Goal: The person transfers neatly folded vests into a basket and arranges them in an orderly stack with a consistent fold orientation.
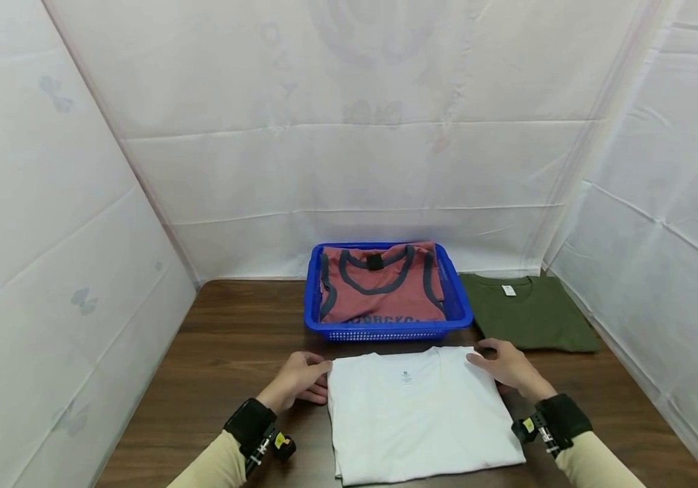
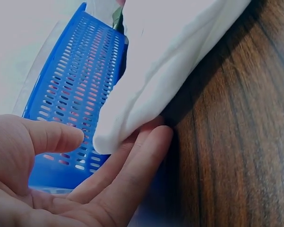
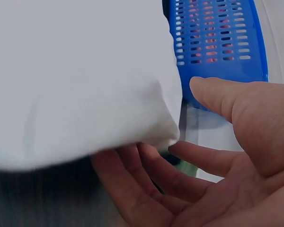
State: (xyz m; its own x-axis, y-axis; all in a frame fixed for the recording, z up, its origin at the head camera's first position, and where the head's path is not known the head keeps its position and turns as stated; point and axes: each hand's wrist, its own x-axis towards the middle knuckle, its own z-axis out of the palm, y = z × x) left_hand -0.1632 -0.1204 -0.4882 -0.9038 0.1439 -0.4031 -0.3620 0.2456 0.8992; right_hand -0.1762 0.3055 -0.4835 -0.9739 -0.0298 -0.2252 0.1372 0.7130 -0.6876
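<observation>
A folded white T-shirt [image 1: 419,413] lies on the wooden table, its neckline toward a blue basket [image 1: 385,332]. My left hand [image 1: 300,381] is at the shirt's far left corner. In the left wrist view its extended fingers [image 2: 132,184] reach under the folded edge, and the thumb stands apart from the cloth. At the far right corner is my right hand [image 1: 510,369]. The right wrist view shows its fingers [image 3: 128,184] beneath the cloth, fingertips hidden, with the thumb raised clear of it.
Inside the basket lies a folded red T-shirt [image 1: 385,288] with grey trim. A folded dark green T-shirt [image 1: 526,312] rests right of the basket, near the right wall sheet [image 1: 660,271]. Brown table surface [image 1: 227,339] shows at the left. White sheeting [image 1: 349,169] hangs behind.
</observation>
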